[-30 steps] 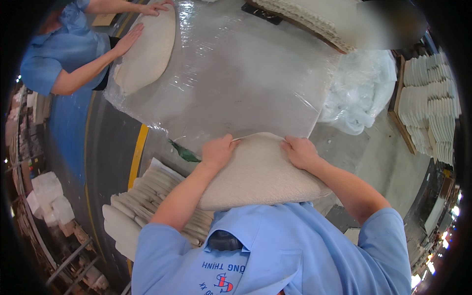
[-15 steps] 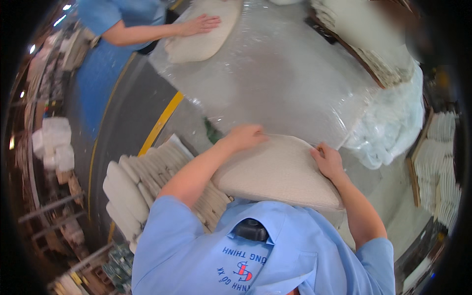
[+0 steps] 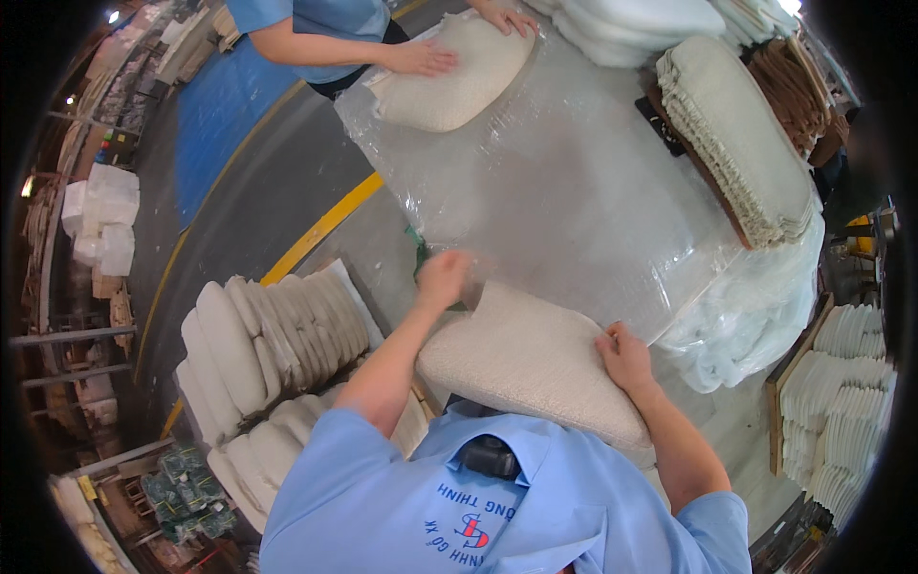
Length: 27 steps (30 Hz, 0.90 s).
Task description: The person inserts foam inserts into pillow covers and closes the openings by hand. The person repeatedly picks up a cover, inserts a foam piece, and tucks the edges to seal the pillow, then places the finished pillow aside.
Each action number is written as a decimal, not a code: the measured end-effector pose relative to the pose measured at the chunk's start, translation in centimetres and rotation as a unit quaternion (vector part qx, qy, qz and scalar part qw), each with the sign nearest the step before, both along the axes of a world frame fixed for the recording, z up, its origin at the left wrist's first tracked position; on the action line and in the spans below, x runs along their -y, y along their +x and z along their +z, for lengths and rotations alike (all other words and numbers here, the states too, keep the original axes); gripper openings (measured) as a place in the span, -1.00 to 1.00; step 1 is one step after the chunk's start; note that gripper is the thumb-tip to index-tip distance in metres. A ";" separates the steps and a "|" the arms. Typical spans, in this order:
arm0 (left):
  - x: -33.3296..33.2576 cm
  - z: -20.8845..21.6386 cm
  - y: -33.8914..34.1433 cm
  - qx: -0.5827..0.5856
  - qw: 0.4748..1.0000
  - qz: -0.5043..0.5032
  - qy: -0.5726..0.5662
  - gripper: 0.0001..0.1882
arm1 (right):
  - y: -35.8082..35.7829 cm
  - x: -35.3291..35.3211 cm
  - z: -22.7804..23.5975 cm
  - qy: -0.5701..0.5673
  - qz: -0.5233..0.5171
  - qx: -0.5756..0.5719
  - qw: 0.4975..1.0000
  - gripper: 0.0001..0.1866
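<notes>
A cream textured cushion lies tilted against my front, at the near edge of a table covered in clear plastic sheet. My right hand is closed on the cushion's right edge, thumb on top. My left hand is just off the cushion's far left corner, its fingers smeared by motion, so I cannot tell whether they hold anything. That corner sticks up in a raised flap.
Across the table a co-worker's hands press on another cream cushion. Stacked cushions stand at my left. A pile of cream covers lies at the far right, with bunched plastic film hanging below it.
My left hand has moved left, off the cushion's far edge, and the corner flap has come up. My right hand stays at the right edge. The view has shifted, and the co-worker's second hand now shows.
</notes>
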State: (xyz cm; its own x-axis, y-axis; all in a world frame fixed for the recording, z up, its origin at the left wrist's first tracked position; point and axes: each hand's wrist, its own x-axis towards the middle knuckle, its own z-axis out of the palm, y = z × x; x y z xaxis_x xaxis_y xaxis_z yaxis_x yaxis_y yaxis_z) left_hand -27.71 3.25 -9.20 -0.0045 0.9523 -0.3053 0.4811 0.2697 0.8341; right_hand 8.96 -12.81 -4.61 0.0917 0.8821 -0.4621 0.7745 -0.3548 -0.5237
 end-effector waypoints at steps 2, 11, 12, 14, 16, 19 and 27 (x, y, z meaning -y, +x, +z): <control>1.2 0.6 -3.6 0.020 0.989 0.119 -0.084 -0.65 | -0.7 -0.5 0.6 -0.022 0.056 -0.006 0.998 -0.46; 15.7 0.0 1.4 0.127 0.966 -0.219 -0.049 -0.56 | -5.3 -3.9 1.0 -0.093 0.089 -0.027 0.991 -0.31; 13.7 0.1 3.8 0.090 0.956 -0.258 0.109 -0.53 | -4.9 -3.9 0.8 -0.079 0.043 -0.053 0.995 -0.33; 9.9 1.4 8.4 0.084 0.946 -0.251 0.185 -0.47 | -3.2 -3.1 0.4 -0.051 -0.061 -0.103 0.992 -0.36; 7.3 5.0 14.5 0.161 0.960 -0.228 -0.014 -0.39 | 0.3 -1.6 0.3 -0.033 -0.210 -0.303 0.929 -0.38; 5.0 9.9 22.4 0.221 0.931 -0.290 0.017 -0.30 | 4.5 0.9 1.0 0.017 -0.347 -0.525 0.777 -0.38; 2.1 15.2 30.9 0.122 0.895 -0.415 -0.106 -0.28 | 4.0 4.1 0.6 0.142 -0.409 -0.678 0.594 -0.36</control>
